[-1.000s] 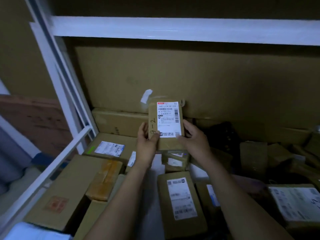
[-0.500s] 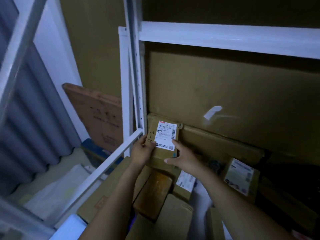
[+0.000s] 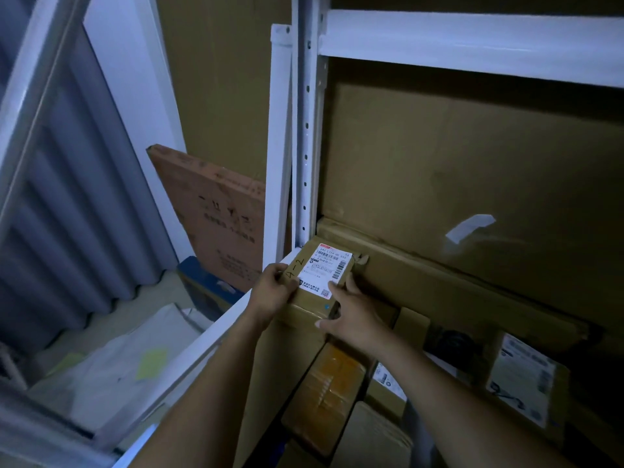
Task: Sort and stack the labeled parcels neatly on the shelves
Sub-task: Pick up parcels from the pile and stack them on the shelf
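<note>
Shelf frame: the white upright (image 3: 305, 130) and side rail (image 3: 209, 336) bound the left end of the bay where the work goes on.
Back carton: a large flat carton (image 3: 472, 163) stands against the rear of the shelf, with a long carton (image 3: 439, 275) lying at its foot.
Pile: a tape-wrapped parcel (image 3: 331, 393) and a labelled parcel (image 3: 526, 376) lie lower down, at mixed angles.
Parcel: the small parcel (image 3: 320, 275) marked "4-2" sits label-up in the far left corner, just beside the upright and on top of another box; whether its weight is fully down I cannot tell.
Risk: the footing below looks uneven, so on release it may tip or slide off, or a corner may catch the upright and twist it out of line.
Left hand: left hand (image 3: 271, 290) reaches forward, its grip closed on the parcel's left edge, thumb on top.
Right hand: right hand (image 3: 351, 315) clasps the near right corner, thumb along the front, fingers up the side.
</note>
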